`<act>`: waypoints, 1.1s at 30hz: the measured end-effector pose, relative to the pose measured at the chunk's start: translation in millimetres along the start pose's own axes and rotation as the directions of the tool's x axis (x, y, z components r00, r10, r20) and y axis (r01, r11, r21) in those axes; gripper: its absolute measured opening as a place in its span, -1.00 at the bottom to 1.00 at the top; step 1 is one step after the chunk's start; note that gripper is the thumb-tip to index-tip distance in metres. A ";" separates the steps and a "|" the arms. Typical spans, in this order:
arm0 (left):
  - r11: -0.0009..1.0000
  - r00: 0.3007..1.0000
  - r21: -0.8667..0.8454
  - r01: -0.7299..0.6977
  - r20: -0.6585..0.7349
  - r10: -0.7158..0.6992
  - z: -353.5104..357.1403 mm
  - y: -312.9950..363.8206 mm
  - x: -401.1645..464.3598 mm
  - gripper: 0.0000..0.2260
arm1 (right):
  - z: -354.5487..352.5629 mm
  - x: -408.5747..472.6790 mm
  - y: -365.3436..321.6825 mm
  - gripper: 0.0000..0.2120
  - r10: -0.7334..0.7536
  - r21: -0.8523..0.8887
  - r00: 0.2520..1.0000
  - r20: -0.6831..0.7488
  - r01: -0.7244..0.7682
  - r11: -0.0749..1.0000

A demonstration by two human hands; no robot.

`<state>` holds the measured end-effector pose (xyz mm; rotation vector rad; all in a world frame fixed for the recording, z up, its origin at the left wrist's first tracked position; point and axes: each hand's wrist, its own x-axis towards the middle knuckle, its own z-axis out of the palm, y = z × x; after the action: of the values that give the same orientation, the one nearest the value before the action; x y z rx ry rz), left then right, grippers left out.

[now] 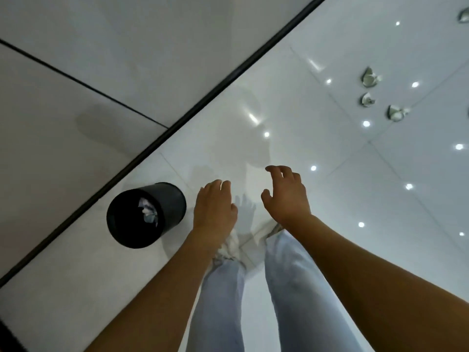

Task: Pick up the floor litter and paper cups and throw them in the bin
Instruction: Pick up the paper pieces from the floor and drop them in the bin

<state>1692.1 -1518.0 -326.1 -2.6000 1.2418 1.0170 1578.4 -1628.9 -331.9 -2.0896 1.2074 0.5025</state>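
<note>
1. Hands first. Left hand (pixel 214 208) held out over the floor, fingers loosely curled downward, nothing in it. Right hand (pixel 285 195) held out beside it, fingers spread and slightly bent, thumb apart, also holding nothing. The two hands are near each other but not touching.

2. Below the hands: light jeans (pixel 286 283) and pale shoes (pixel 231 246), standing on the glossy white floor (pixel 355 174) (ceiling lights reflected as bright dots, easy to mistake for scraps).

3. Bin (pixel 146 214): black, round, open-topped, standing upright on the floor to the left of the left hand, close to the dark strip at the wall's foot. Crumpled litter (pixel 148 212) already lies inside.

4. Remaining targets: three crushed paper cups (pixel 369 77) (pixel 366 99) (pixel 396 113) clustered on the floor well apart from the hands, ahead and to the right. A fourth piece (pixel 464 15) sits at the upper right edge, cut off by the frame; cannot tell what it is.

5. Judged step: both hands free, so next is walking to the cluster for another pickup.

6. To do it well: crouch beside the cluster, take one cup per hand, and nest or pinch the third with whichever hand has room. The cups look flattened, so grip by the crumpled edge rather than the rim. Carry back over the bin's mouth before letting go; dropping from the side risks a bounce off the rim.
</note>
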 end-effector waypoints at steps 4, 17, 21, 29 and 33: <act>0.996 0.996 0.031 -0.087 0.013 0.087 -10.4 84.0 33.5 -0.58 | -48.6 13.2 64.6 -0.49 0.078 0.061 0.996 -0.040 -0.075 0.995; 0.931 0.951 0.196 -0.308 0.058 0.303 -45.8 263.6 130.6 -0.59 | -154.7 51.9 199.4 -0.48 0.304 0.268 0.947 -0.107 -0.267 0.926; 0.896 0.926 0.235 -0.377 0.123 0.357 -62.2 290.0 157.5 -0.63 | -175.0 72.9 215.0 -0.49 0.359 0.328 0.929 -0.090 -0.313 0.891; 0.813 0.871 0.321 -0.486 0.249 0.423 -124.4 333.2 243.4 -0.62 | -229.3 132.3 234.5 -0.49 0.510 0.535 0.854 -0.103 -0.385 0.752; 0.769 0.850 0.365 -0.525 0.280 0.447 -151.5 362.7 295.5 -0.62 | -250.9 163.2 253.6 -0.50 0.600 0.595 0.796 -0.075 -0.447 0.668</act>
<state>1644.4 -2007.3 -314.6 -1.8448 1.8962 0.8749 1440.4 -1995.9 -344.6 -1.3060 1.8837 0.0766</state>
